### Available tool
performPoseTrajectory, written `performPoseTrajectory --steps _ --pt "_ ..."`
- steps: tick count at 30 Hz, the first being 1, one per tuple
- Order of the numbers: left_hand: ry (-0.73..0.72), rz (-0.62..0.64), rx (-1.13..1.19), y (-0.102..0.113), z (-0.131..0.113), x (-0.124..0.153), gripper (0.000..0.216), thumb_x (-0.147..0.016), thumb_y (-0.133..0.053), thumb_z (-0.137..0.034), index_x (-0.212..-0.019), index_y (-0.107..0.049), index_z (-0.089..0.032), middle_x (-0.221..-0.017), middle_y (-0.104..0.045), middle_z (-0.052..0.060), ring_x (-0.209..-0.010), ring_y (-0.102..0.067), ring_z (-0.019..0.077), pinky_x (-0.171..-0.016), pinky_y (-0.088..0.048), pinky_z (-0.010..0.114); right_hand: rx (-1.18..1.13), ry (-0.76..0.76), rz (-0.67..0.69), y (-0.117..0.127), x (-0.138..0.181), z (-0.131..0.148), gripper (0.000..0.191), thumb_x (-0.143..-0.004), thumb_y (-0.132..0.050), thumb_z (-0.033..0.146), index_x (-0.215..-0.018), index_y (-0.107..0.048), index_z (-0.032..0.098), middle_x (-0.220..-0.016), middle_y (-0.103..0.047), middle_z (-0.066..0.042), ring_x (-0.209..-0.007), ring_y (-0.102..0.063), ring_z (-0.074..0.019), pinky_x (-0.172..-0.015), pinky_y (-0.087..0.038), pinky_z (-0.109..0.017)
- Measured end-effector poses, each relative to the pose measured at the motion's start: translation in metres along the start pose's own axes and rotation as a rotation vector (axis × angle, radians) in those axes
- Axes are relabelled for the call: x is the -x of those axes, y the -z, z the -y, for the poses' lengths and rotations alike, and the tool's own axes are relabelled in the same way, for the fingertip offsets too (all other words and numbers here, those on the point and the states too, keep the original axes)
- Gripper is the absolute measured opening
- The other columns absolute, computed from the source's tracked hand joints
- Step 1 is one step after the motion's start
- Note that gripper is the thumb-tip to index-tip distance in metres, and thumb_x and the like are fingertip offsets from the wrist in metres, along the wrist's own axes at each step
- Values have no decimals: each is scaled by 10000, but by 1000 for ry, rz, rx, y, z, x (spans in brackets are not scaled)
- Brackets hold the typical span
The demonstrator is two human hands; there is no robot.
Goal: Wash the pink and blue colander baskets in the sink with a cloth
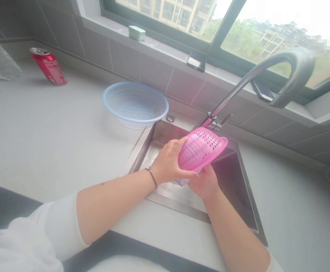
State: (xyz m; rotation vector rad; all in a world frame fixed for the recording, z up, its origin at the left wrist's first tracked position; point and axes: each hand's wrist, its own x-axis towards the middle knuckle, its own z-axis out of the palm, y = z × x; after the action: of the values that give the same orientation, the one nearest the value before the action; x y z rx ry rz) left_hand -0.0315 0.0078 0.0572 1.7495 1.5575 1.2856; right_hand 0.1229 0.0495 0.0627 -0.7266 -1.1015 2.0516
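Observation:
A small pink plastic basket [201,145] with round holes is tilted above the steel sink [230,181]. My left hand [169,160] grips its left side, fingers over the outer wall and thumb along the near rim. From beneath, my right hand [204,183] supports the basket; most of its fingers are hidden behind the rim. Something pale and clear shows under the basket between my hands, too little of it visible to name. Behind the basket rises the faucet [235,90], its spout arching to the right.
A blue mesh basket [135,119] stands on the counter at the sink's back left corner. Farther left are a red can [48,66] and a clear plastic bottle [0,58]. On the windowsill rests a pale green block [136,33].

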Motion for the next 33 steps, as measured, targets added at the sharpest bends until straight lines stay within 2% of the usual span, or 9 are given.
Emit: performPoseTrajectory --steps 19,28,33 --pt "1 -7 8 1 1 0 1168 -607 -879 -623 -1566 -304 -289 -1331 -547 122 -1310 -504 371 -1131 -396 569 62 16 31 -9 2 2 409 -966 -589 482 -1333 -664 318 -1412 -662 -16 -1323 -610 -247 -1130 -502 -449" --pt "5 -15 1 0 2 -1 1168 -607 -876 -639 -1563 -315 -269 -1375 -536 137 -1331 -497 383 -1134 -390 583 80 -64 49 0 1 -4 415 -955 -599 494 -1326 -670 321 -1367 -691 -24 -1284 -633 -260 -1097 -524 -466" --pt "46 1 82 2 5 -2 1237 -559 -874 -702 -1560 -317 -235 -1498 -481 180 -1411 -441 405 -1188 -323 603 1 -67 46 0 0 -1 473 -950 -565 570 -1329 -664 305 -1415 -657 -35 -1357 -575 -279 -1174 -443 -521"
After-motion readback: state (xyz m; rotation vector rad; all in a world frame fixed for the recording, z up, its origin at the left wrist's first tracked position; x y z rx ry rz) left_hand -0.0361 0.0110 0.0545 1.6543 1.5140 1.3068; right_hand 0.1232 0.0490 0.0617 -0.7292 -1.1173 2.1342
